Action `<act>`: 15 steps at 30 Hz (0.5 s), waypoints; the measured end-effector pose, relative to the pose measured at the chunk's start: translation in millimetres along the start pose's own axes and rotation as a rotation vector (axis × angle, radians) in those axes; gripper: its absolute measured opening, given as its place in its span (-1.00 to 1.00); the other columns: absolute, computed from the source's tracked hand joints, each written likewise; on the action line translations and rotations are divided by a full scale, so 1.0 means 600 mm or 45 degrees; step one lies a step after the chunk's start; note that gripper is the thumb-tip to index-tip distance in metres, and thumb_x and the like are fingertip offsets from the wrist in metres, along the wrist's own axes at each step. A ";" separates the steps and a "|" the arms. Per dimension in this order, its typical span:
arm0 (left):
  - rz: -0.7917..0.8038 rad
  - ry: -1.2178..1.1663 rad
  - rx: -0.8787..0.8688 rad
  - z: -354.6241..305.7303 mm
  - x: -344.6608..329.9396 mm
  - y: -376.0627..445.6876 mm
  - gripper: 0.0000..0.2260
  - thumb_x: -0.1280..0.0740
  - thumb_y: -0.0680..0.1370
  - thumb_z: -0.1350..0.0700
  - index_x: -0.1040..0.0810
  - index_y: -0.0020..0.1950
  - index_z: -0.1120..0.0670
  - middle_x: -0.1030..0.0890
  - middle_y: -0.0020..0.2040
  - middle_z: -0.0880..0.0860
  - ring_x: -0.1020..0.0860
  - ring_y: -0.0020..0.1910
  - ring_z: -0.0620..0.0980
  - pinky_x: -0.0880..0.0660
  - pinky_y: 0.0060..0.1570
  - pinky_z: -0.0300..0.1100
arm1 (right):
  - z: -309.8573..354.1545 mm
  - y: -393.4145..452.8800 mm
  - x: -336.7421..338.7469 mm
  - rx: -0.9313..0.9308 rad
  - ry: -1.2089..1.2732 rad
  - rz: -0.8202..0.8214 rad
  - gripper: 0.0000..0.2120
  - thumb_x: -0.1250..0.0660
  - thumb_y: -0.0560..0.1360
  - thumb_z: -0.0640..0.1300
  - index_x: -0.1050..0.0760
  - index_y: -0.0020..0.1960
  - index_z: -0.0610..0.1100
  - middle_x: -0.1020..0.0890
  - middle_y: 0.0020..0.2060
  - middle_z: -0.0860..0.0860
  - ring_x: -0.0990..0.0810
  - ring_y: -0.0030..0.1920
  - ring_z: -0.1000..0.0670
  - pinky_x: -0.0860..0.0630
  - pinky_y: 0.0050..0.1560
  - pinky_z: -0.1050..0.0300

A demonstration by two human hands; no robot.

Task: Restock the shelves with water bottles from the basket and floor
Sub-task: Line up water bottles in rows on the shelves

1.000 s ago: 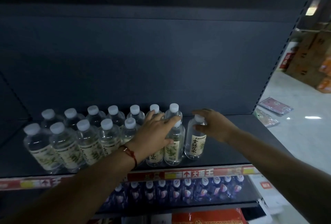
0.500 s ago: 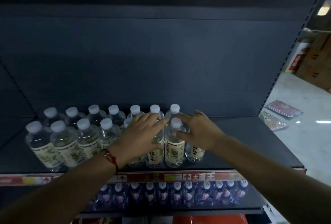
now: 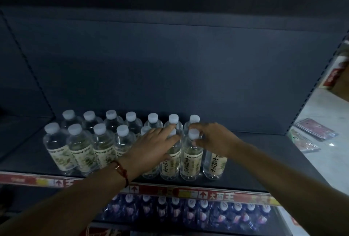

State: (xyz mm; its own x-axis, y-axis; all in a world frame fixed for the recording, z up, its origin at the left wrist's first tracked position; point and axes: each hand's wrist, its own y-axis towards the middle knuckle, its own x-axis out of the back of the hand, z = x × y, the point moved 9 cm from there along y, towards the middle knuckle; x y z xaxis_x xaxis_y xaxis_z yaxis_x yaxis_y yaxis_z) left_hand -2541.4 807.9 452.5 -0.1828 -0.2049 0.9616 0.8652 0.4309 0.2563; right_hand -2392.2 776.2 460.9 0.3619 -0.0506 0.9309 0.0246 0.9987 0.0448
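Clear water bottles (image 3: pixel 79 152) with white caps and pale leaf labels stand in two rows on the dark shelf (image 3: pixel 273 160). My left hand (image 3: pixel 154 147) reaches in with straight fingers and rests on the tops of the front-row bottles near the middle. My right hand (image 3: pixel 213 139) pinches the cap and neck of a front-row bottle (image 3: pixel 190 160) between curled forefinger and thumb. The rightmost bottle (image 3: pixel 217 166) stands under my right wrist, and its cap is hidden.
The shelf's right part is bare up to the perforated upright (image 3: pixel 317 77). A red price strip (image 3: pixel 217 196) lines the front edge. Blue-labelled bottles (image 3: pixel 188 211) fill the shelf below. Flat packets (image 3: pixel 317 128) lie on the pale floor at right.
My right hand left the rightmost bottle's cap and shifted left onto its neighbour's cap. My left hand stayed on the front-row bottles, drifting slightly left.
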 end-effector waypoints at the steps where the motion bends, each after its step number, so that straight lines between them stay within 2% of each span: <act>1: -0.011 0.002 0.001 -0.002 0.003 0.001 -0.33 -0.51 0.47 -0.03 -0.33 0.53 -0.06 -0.21 0.60 0.07 -0.42 0.43 0.13 -0.38 0.35 0.03 | 0.001 0.002 0.001 -0.001 -0.015 0.006 -0.76 -0.35 0.53 -0.01 -0.41 0.15 0.20 -0.64 -0.09 0.09 -0.62 -0.11 0.04 -0.59 -0.03 -0.03; 4: 0.013 -0.021 0.003 0.000 0.002 0.002 -0.33 -0.44 0.54 -0.03 -0.24 0.59 -0.08 -0.08 0.65 0.05 -0.29 0.52 0.11 -0.25 0.45 0.02 | 0.000 0.006 0.007 0.008 -0.041 0.036 -0.78 -0.35 0.55 0.01 -0.46 0.17 0.17 -0.64 -0.10 0.13 -0.64 -0.09 0.03 -0.59 0.00 0.00; 8: -0.037 0.009 0.002 0.001 -0.002 0.002 -0.30 -0.49 0.50 -0.02 -0.26 0.58 -0.10 -0.13 0.64 0.09 -0.32 0.51 0.16 -0.25 0.45 0.06 | 0.003 0.009 0.013 0.049 -0.020 0.061 -0.83 -0.38 0.54 0.03 -0.53 0.12 0.16 -0.67 -0.08 0.14 -0.63 -0.12 0.14 -0.59 0.02 0.01; 12: -0.109 0.049 0.043 -0.004 -0.010 0.003 -0.22 -0.49 0.47 -0.12 -0.19 0.60 -0.08 -0.13 0.63 0.18 -0.22 0.56 0.23 -0.02 0.47 0.09 | 0.008 0.010 0.019 0.031 0.070 0.129 -0.76 -0.40 0.50 0.12 -0.55 0.16 0.17 -0.67 -0.01 0.13 -0.63 -0.01 0.14 -0.57 0.11 0.04; 15: -0.222 0.055 0.026 -0.019 -0.003 0.008 -0.19 -0.51 0.42 -0.20 -0.25 0.59 -0.04 -0.27 0.58 0.20 -0.30 0.52 0.24 -0.14 0.46 0.14 | 0.002 0.025 0.065 -0.076 0.235 -0.076 -0.60 -0.34 0.51 0.20 -0.53 0.31 0.11 -0.67 0.12 0.11 -0.61 0.13 0.12 -0.50 0.23 0.12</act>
State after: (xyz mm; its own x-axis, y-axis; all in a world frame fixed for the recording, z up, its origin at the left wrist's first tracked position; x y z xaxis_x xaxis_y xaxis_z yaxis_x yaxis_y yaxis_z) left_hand -2531.7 800.5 450.9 -0.3083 -0.3154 0.8975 0.8126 0.4032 0.4208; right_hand -2378.7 789.1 497.9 0.5226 -0.1156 0.8447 0.1045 0.9920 0.0712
